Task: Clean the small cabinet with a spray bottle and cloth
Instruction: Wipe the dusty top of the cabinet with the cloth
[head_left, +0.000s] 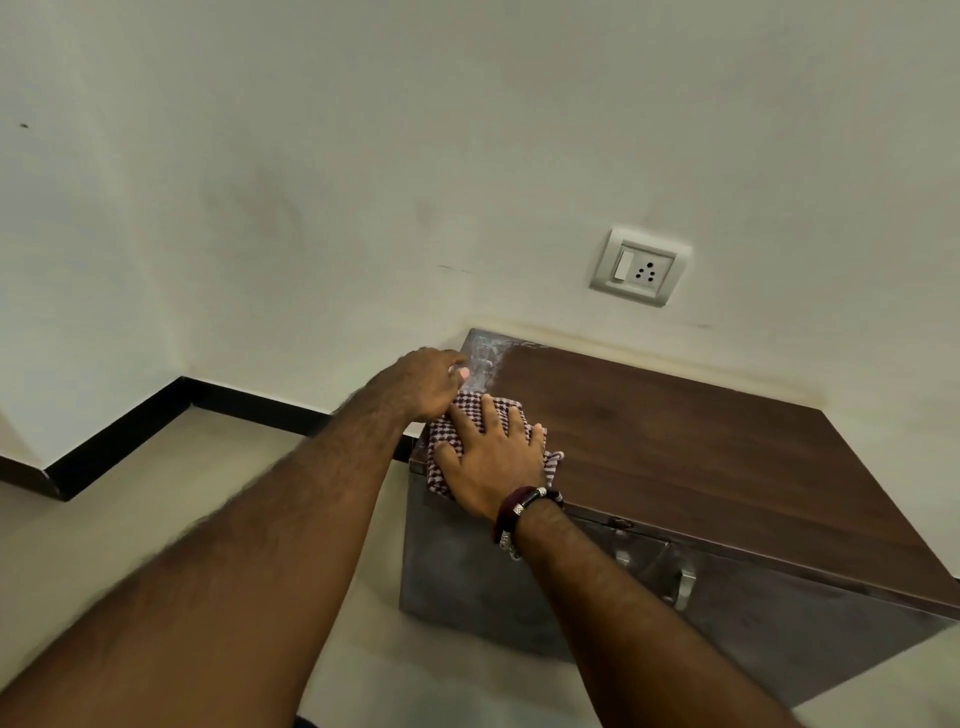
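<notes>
The small cabinet (675, 441) is a dark box with a brown wooden top, standing against the wall. A maroon-and-white checked cloth (457, 415) lies on the top's near left corner. My right hand (493, 457) presses flat on the cloth with its fingers spread. My left hand (423, 382) sits at the cabinet's left edge, just behind the cloth. Its fingers curl away from the camera, and a small pale tip shows at their end. What it holds is hidden. A whitish wet patch (485, 356) covers the top's far left corner. No spray bottle is plainly visible.
A metal handle (684, 584) and a latch sit on the cabinet's front. A wall socket with a switch (640, 270) is mounted above the cabinet. A black skirting (156, 415) runs along the wall on the left, above a pale tiled floor (208, 493).
</notes>
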